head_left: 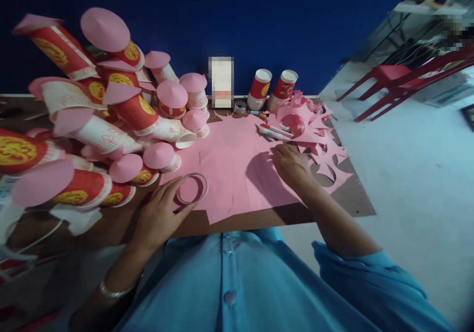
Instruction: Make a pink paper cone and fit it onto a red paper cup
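My left hand (161, 211) is closed around the side of a thin round ring with a pale rim (206, 186), which stands on pink paper; pink shows through its middle. Sheets of pink paper (225, 159) lie in front of me. My right hand (291, 161) rests at the right side of the sheets with its fingers curled in. Whatever is in those fingers, if anything, is hidden. Just beyond them lie several pens and markers (274, 132), beside a heap of pink paper offcuts (329, 146) with curved cut-outs.
Stacked paper cups with pink paper cones (172, 95) crowd the left side. Two red-and-white cup stacks (260, 90) stand at the back, near a tape roll (240, 107) and a blurred upright phone-like panel (222, 82). A red chair (392, 77) is at right, beyond the brown table's edge (355, 201).
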Motion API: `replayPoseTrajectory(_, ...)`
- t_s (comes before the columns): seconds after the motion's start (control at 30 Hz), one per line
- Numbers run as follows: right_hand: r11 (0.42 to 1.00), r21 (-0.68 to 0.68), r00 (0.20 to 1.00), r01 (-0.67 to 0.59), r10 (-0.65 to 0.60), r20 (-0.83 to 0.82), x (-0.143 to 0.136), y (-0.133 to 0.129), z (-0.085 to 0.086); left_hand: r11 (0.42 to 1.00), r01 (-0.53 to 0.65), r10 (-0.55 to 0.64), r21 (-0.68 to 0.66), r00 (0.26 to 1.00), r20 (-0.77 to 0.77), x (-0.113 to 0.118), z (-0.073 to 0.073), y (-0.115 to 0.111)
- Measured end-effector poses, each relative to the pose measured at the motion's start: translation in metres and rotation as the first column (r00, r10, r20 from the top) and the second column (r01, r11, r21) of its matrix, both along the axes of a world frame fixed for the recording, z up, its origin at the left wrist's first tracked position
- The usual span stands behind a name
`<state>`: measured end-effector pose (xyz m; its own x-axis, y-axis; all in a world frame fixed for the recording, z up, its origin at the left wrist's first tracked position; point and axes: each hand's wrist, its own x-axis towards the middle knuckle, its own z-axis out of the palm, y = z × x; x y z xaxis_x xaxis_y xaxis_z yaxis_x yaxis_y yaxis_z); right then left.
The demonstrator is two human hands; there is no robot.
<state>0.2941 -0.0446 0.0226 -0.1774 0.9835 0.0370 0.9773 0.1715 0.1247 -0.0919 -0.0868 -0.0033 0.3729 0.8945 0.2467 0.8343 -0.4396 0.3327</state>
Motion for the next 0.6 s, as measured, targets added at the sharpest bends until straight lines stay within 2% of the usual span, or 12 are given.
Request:
replayPoseTrajectory(0.1,0.983,-0.017,0.983,0.181,-0.18,0.032,0.019,0.006,-0.002,1.0,0.008,-0.008,0.005,1.0,-0.009,-0.001,-0.002,0.001)
replayPoseTrajectory(0.17,0.97,-0.03,0.971,0.24,-0.24,0.003,0.029,0.011,-0.004,1.0,0.007,-0.007,0.006,1.0,-0.014,-0.001,-0.003,0.0)
replayPoseTrajectory(0.4,0.933,-0.095,0.922,0.347,-0.358,-0.146,0.052,0.028,-0.005,1.0,-0.011,0.011,-0.004,0.999,-0.041,-0.001,-0.002,-0.004)
replayPoseTrajectory(0.6,0.916,-0.223,0.881,0.334,-0.387,-0.271,0.067,0.041,-0.006,1.0,-0.026,0.025,-0.015,0.998,-0.06,0.001,-0.001,-0.006)
